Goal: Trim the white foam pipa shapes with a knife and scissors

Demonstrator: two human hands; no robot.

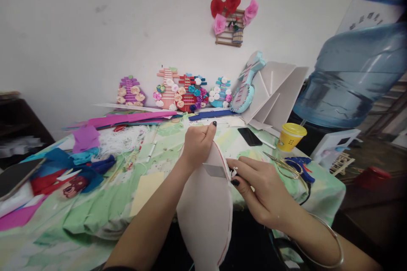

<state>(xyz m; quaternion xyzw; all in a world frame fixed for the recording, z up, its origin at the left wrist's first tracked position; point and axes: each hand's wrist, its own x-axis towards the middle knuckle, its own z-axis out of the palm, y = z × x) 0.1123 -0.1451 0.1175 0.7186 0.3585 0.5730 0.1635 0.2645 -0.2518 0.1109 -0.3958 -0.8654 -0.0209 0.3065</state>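
White board (203, 216), long axis pointing away from the wearer.
Left hand (197, 145) grips its far end; right hand (262, 188) pinches at its right edge.

Fingers (243, 167) on white board (203, 220) (red-lined)

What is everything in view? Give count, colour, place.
Shaped board: one, white, centre front
Craft lutes: six, multicoloured, against wall
Paper flowers: four, red and pink, wall
Panels: several, white, back right
Water bottle: one, blue, far right
Lidded cup: one, yellow, right
Smartphone: one, black, centre right
Scissors: one pair, gold, right
Glue gun: one, blue, beside scissors
String: one pile, white, left
Craft scraps: many, multicoloured, left
Tablecloth: one, green and white, beneath
Left hand: one, black nail, gripping board
Right hand: one, black nails, board's edge
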